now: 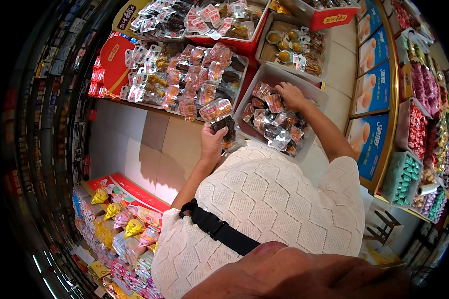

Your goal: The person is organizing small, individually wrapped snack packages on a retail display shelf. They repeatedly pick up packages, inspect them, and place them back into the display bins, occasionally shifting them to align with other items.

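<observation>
My left hand holds vacuum-sealed snack packets: a clear one with red print and orange contents above a dark brown one. It is at the near edge of a wide tray heaped with similar packets. My right hand reaches into a grey plastic bin of mixed packets, right in front of me. Its fingers curl down beside a red-printed packet; the fingertips are partly hidden, so whether they grip it is unclear. Silver-backed packets lie nearer me in the bin.
Beyond the bin stands another bin with round packaged items. A red-sided tray of packets is at the back. Blue-panelled freezer lids run along the right, beside candy bins. Lollipops are displayed at lower left.
</observation>
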Demonstrator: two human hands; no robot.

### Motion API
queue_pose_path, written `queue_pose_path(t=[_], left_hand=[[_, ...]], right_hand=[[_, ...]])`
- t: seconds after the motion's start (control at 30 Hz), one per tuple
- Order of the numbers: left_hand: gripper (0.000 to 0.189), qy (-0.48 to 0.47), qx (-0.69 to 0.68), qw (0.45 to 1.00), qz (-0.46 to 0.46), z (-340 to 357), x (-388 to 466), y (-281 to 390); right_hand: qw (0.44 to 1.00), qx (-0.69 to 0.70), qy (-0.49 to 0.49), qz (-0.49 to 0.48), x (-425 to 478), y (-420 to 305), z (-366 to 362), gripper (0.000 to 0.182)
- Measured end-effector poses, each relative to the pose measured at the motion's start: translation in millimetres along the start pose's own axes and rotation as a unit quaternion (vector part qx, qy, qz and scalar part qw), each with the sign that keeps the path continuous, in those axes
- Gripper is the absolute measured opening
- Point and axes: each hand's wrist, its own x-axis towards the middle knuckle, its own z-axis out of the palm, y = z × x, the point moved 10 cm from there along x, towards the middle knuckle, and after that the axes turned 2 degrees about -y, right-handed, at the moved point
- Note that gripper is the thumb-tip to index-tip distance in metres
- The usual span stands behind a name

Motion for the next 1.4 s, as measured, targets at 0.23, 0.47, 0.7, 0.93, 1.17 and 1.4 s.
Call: queue_pose_path(t=[0.23, 0.47, 0.7, 0.93, 1.17, 1.4], left_hand=[[0.036, 0.011, -0.011, 1.000, 0.000, -3.4, 2.6, -7.3], [0.036, 0.012, -0.019, 1.000, -0.006, -0.5, 6.7, -10.2], [0.039, 0.013, -0.014, 1.000, -0.023, 0.2, 12.5, -19.6], [0.037, 0.007, -0.011, 1.000, -0.025, 2.2, 15.3, -18.8], [0.038, 0.004, -0.015, 0.999, -0.029, 4.6, 12.3, -21.4], [0.040, 0.004, -0.016, 1.000, -0.015, -0.1, 8.8, -22.6]], right_hand=[[0.995, 0.007, -0.098, -0.030, 15.5, 15.9, 24.9, 0.040], [0.991, 0.050, -0.119, -0.039, 14.5, 23.1, 8.5, 0.036], [0.953, 0.293, -0.065, 0.039, 28.1, 29.2, -5.4, 0.042], [0.955, 0.275, -0.100, 0.057, 34.0, 29.2, 32.1, 0.043], [0.961, 0.253, 0.051, 0.102, 19.8, 60.9, 37.9, 0.044], [0.914, 0.378, -0.106, 0.105, 20.9, 41.8, 50.2, 0.037]])
